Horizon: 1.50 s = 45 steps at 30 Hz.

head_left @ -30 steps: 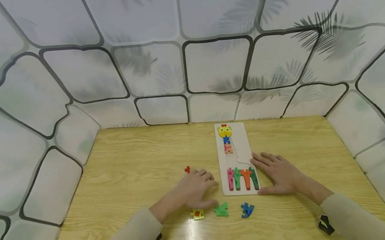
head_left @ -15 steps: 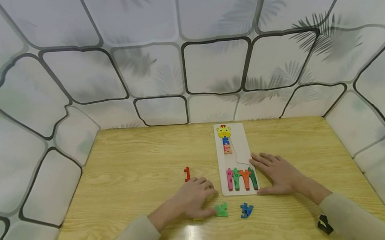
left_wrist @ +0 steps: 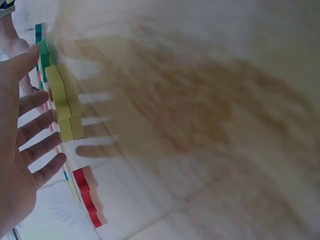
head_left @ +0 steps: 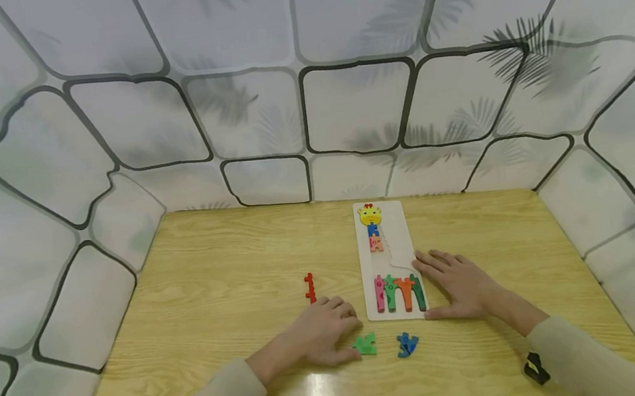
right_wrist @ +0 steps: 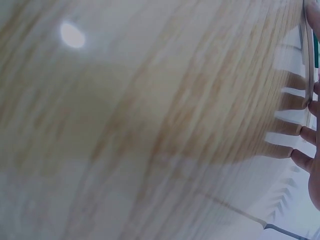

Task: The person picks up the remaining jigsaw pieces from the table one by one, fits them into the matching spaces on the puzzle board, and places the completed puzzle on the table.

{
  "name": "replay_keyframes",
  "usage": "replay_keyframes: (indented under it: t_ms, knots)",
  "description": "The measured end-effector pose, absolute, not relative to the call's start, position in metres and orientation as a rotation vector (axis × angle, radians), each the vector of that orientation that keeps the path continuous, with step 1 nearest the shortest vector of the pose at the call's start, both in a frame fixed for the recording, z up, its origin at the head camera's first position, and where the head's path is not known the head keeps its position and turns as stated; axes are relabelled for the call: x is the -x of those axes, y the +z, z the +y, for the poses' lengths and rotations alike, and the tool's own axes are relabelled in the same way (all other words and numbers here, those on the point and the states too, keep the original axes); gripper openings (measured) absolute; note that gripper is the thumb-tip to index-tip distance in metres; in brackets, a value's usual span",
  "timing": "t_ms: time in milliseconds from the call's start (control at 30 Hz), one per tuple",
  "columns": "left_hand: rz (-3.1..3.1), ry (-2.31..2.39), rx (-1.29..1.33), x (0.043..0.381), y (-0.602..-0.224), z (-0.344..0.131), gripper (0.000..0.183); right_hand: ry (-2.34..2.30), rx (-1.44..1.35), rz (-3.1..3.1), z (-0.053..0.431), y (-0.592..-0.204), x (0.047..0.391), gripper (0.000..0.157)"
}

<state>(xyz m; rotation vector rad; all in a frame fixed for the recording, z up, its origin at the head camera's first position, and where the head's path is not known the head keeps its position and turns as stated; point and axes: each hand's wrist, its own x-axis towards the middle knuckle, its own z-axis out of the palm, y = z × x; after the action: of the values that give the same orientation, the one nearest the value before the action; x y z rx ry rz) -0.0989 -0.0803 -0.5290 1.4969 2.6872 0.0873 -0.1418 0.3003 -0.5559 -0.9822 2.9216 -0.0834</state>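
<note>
My left hand (head_left: 325,334) is held low over the table, its fingers spread above a yellow puzzle piece (left_wrist: 61,97). The hand hides that piece in the head view. A green piece (head_left: 365,344) lies just beside the left thumb, a blue piece (head_left: 407,345) further right, and a long red piece (head_left: 310,287) beyond the knuckles. With fingers stretched out, my right hand (head_left: 458,286) rests along the right edge of a white giraffe puzzle board (head_left: 397,231). In the board sit a yellow giraffe head (head_left: 370,215), short neck pieces below it and several leg pieces.
The wooden table (head_left: 229,256) reaches back to a wall (head_left: 259,119) with a stone pattern and leaf prints. Walls also close in the left and right sides. A dark band (head_left: 536,370) sits by the right sleeve.
The left hand has come a little towards me, from near the red piece to over the yellow one. More of the red piece shows. The right hand stays at the board's edge.
</note>
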Motion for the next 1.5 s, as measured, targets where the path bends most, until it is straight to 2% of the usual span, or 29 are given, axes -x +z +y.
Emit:
replay_keyframes:
  t_ms: [1500]
  knots:
    - [2.728, 0.079, -1.606, 0.0944, -0.5361, -0.0852, 0.033, -0.088, 0.998, 2.936, 0.3017, -0.5576, 0.1413, 0.110]
